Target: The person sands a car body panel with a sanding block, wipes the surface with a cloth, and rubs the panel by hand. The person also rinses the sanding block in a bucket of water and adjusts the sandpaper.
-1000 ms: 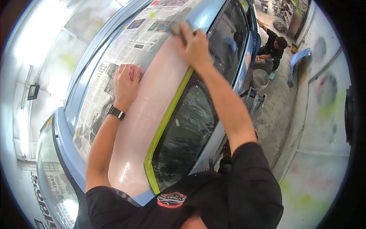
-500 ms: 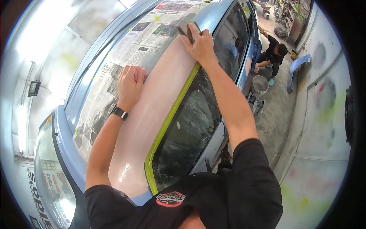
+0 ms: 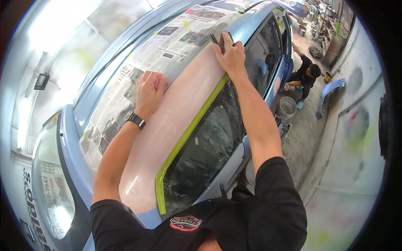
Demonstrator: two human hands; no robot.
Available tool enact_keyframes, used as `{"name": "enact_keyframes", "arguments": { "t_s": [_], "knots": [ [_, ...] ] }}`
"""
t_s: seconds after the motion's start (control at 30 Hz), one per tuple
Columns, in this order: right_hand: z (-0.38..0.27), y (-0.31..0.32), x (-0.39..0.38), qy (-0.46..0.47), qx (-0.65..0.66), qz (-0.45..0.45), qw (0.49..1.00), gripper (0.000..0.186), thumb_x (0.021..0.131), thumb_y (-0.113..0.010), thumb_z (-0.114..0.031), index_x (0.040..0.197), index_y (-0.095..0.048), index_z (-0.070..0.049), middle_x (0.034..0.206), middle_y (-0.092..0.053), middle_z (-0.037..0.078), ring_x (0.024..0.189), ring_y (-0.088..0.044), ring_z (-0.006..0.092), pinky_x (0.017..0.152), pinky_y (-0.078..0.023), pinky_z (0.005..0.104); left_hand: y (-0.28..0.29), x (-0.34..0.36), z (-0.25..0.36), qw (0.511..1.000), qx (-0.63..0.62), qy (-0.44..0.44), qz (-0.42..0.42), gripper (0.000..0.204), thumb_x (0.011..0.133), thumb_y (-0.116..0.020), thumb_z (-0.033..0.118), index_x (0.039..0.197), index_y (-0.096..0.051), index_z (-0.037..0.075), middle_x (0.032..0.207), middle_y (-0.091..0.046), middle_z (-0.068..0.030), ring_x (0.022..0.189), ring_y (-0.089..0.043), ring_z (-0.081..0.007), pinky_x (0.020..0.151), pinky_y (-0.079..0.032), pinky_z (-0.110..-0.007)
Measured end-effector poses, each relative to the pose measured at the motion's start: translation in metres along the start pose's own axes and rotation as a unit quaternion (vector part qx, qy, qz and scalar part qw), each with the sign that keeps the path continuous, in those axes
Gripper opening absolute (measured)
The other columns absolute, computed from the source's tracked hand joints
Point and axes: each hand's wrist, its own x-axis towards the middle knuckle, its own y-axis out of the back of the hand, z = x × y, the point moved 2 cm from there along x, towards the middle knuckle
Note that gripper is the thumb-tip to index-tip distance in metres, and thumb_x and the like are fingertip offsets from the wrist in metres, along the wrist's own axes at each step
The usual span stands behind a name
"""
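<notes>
My right hand (image 3: pixel 231 57) presses a folded dark sheet of sandpaper (image 3: pixel 216 40) to the far end of a pale pinkish primed strip (image 3: pixel 180 98) along a light blue car's roof edge. Its fingers are bent over the sheet. Farther left, my left hand (image 3: pixel 150 95) rests at the border of the strip and the newspaper, closed round a pink cloth or sponge (image 3: pixel 158 82) that is mostly hidden. Newspaper (image 3: pixel 150 56) covers the roof beside both hands. Green masking tape (image 3: pixel 184 148) lines the strip's lower edge, above a smeared dark side window (image 3: pixel 205 146).
At the right, a person in dark clothes (image 3: pixel 307 75) crouches beside the car. A grey bucket (image 3: pixel 287 107) stands on the concrete floor nearby. A loose blue panel (image 3: pixel 330 94) leans against the paint-marked wall (image 3: pixel 356 142). The raised tailgate (image 3: pixel 63 167) stands at the left.
The view has shifted, so the car appears farther right. Both hands stay at nearly the same places on the car; the sandpaper under my right fingers is tilted slightly differently.
</notes>
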Motion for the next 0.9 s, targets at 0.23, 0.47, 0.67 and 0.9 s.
{"name": "enact_keyframes", "arguments": {
  "t_s": [0.23,0.47,0.67,0.9],
  "knots": [
    [-0.132,0.061,-0.218,0.159,0.140,-0.095,0.973,0.082,0.082,-0.084,-0.042,0.157,-0.054,-0.026,0.120,-0.058,0.022,0.109,-0.060,0.0415,0.087,-0.048,0.0560,0.005,-0.005,-0.028,0.999,0.005,0.015,0.031,0.024,0.106,-0.063,0.029,0.114,-0.076,0.010,0.118,-0.072,-0.0123,0.114,-0.066,-0.0348,0.099,-0.047,-0.047],
    [-0.093,0.150,-0.295,0.198,0.182,-0.181,0.946,0.078,0.084,-0.085,-0.047,0.153,-0.058,-0.025,0.118,-0.057,0.022,0.105,-0.058,0.0403,0.089,-0.048,0.0516,0.013,-0.018,0.002,0.982,0.125,-0.133,0.045,0.041,0.107,-0.061,0.030,0.139,-0.067,0.005,0.145,-0.065,-0.0173,0.138,-0.056,-0.0376,0.119,-0.035,-0.057],
    [0.163,0.264,-0.430,-0.212,-0.047,-0.361,0.907,0.056,0.093,-0.079,-0.045,0.144,-0.064,-0.029,0.115,-0.066,0.025,0.107,-0.063,0.0488,0.091,-0.055,0.0541,0.007,-0.104,0.076,0.898,0.222,-0.246,-0.290,0.077,0.102,-0.068,0.034,0.165,-0.037,0.001,0.173,-0.034,-0.0179,0.162,-0.027,-0.0398,0.130,-0.018,-0.062],
    [0.271,0.525,-0.737,-0.650,-0.270,-0.532,0.471,0.062,0.101,-0.053,-0.058,0.136,-0.073,-0.010,0.136,-0.072,0.019,0.125,-0.070,0.0368,0.104,-0.053,0.0502,-0.068,-0.042,0.069,0.857,0.325,-0.294,-0.271,0.093,0.104,-0.062,0.048,0.173,-0.016,0.006,0.181,-0.012,-0.0131,0.167,-0.008,-0.0337,0.132,-0.010,-0.063]
  ]
}}
